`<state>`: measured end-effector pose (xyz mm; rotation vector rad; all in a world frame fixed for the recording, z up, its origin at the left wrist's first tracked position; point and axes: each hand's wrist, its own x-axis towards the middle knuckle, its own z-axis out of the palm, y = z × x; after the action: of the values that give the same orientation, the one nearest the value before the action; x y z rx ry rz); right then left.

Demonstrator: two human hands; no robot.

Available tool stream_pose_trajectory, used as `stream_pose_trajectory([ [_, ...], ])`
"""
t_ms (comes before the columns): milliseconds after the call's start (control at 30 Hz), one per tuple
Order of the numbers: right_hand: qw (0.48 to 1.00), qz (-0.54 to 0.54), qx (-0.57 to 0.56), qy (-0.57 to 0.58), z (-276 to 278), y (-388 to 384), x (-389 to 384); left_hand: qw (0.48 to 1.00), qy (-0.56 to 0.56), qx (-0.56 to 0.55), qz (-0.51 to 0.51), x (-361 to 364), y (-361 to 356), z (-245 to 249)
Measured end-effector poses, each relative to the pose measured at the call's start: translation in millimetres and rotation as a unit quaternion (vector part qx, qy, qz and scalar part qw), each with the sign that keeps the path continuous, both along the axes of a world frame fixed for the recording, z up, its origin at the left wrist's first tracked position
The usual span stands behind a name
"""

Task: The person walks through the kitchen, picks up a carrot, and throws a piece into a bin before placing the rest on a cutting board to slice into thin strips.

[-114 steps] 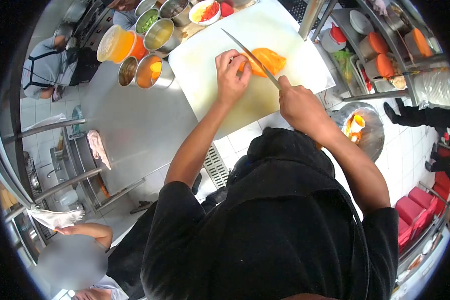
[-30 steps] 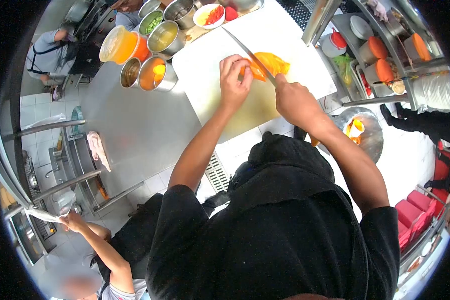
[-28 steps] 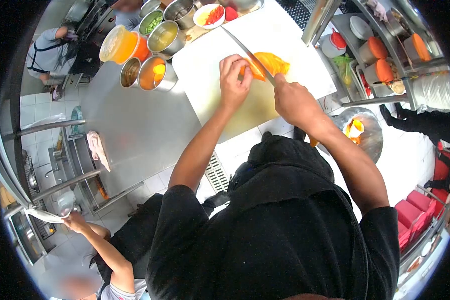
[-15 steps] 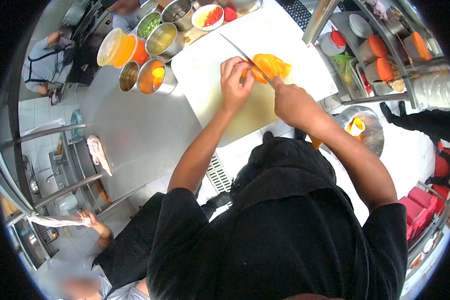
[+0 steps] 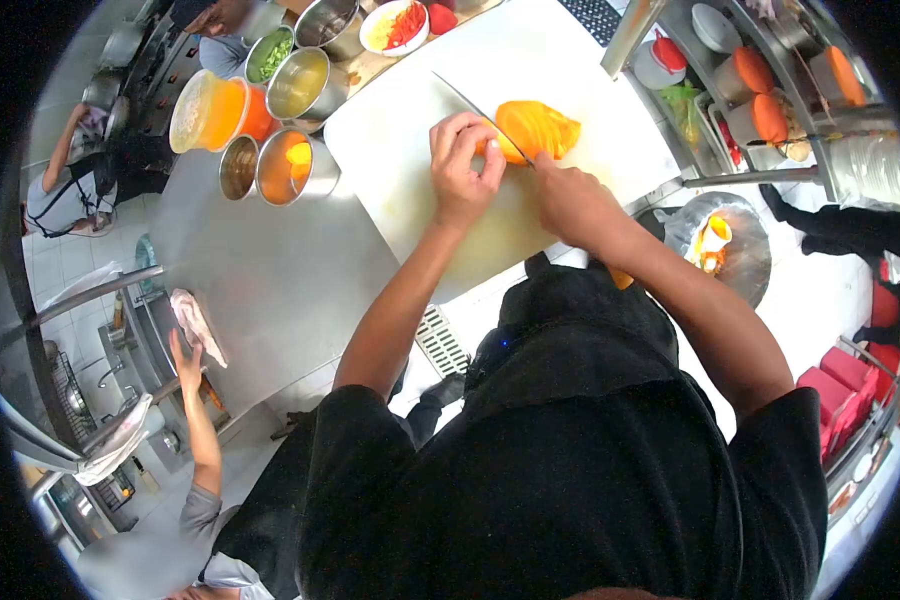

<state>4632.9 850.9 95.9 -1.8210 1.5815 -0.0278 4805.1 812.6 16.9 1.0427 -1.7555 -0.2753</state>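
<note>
My right hand (image 5: 576, 205) is wrapped round the handle of a long kitchen knife (image 5: 467, 103), its blade pointing away to the upper left. My left hand (image 5: 464, 172) has curled fingers pressed on an orange piece of fruit or vegetable (image 5: 511, 150), which lies along the blade; its exact kind does not show. Just beyond the blade, a heap of thin orange slices (image 5: 540, 128) rests on the white cutting board (image 5: 400, 190). Both hands are over the board, the left fingertips close to the blade.
Metal pots (image 5: 308, 84), a white bowl of red strips (image 5: 381, 38) and an orange-filled tub (image 5: 208, 110) stand left of the board. A lined bin (image 5: 750, 262) is at my right, below shelves (image 5: 705, 100). A co-worker's hand (image 5: 184, 362) reaches toward a cloth (image 5: 192, 318) on the steel table.
My right hand and the knife have shifted slightly left, the blade staying by the orange piece. At lower left, a co-worker's hand has left a white cloth and moved up toward the table's cloth.
</note>
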Motion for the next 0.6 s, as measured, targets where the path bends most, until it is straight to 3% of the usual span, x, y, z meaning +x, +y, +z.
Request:
stream_pose_trajectory([
  [233, 0.999, 0.011, -0.041, 0.01, -13, -2, -10, 1.0, 0.019, 0.003, -0.001, -2, 2, 2],
  [400, 0.996, 0.018, -0.082, 0.008, 26, 11, -11, 0.998, 0.041, 0.041, 0.007, -2, 5, 3],
  [600, 0.998, 0.01, -0.066, -0.005, 35, 15, -4, 0.999, 0.025, 0.021, 0.018, -2, 5, 4],
])
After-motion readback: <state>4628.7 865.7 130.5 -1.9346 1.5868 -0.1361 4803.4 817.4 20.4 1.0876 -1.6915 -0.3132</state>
